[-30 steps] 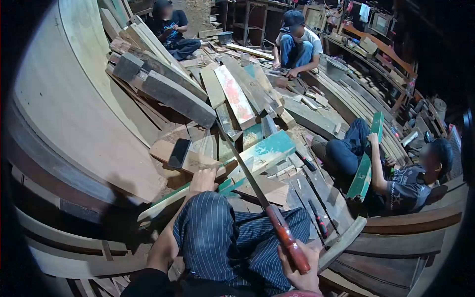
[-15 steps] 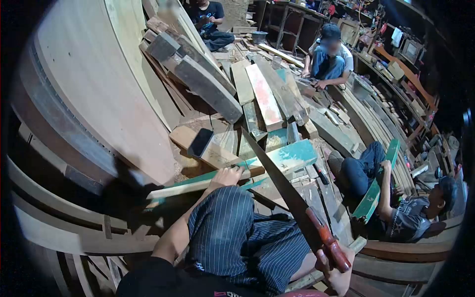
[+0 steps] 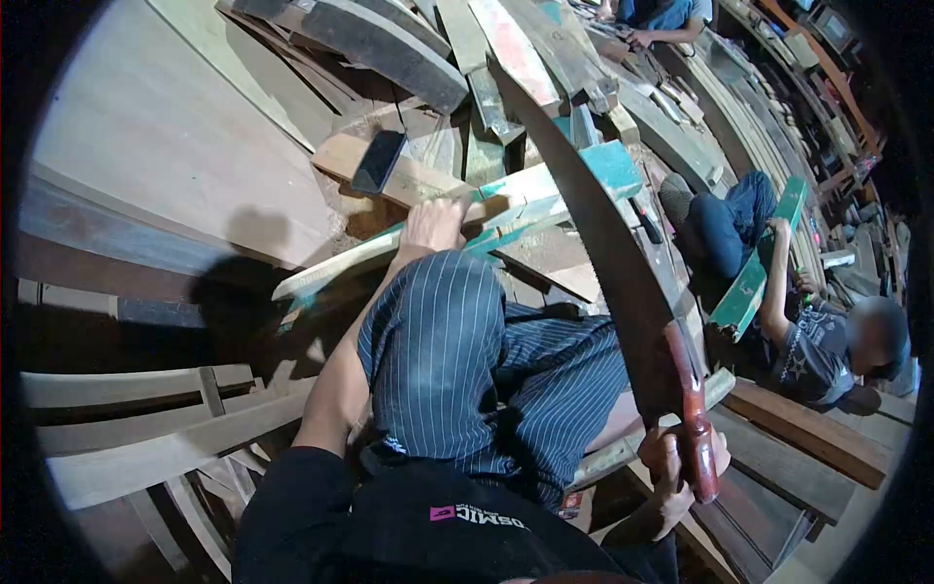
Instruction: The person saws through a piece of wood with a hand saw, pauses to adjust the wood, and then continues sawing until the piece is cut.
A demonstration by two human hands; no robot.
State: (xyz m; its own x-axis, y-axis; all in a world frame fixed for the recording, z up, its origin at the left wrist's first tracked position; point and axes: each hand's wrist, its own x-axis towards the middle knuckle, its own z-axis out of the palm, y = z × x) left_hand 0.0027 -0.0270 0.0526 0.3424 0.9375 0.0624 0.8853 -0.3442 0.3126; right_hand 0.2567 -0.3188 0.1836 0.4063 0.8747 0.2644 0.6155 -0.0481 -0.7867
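Note:
My right hand (image 3: 678, 465) is wrapped round the reddish handle of a handsaw (image 3: 605, 238). Its long dark blade slants up and leftward, passing in front of the green-painted end of a wooden beam (image 3: 611, 171). Just beyond my bent knee, my left hand (image 3: 435, 226) is closed over a pale wooden board with green paint (image 3: 336, 270). That board lies along the beam, and my fingertips are partly hidden behind its edge. A phone (image 3: 378, 161) rests on a brown plank (image 3: 341, 156) close to my left hand.
Large wooden panels (image 3: 165, 146) stand at the left. Dark timber blocks (image 3: 384, 49) and other offcuts lie ahead. At the right, a seated co-worker (image 3: 827, 341) holds a green piece of wood (image 3: 744, 292); another person (image 3: 662, 19) sits farther off. Wooden slats (image 3: 146, 453) lie lower left.
My view has tilted downward, so the boards appear higher. My right hand has raised the saw, its blade shifting up and forward. My left hand stays on the board.

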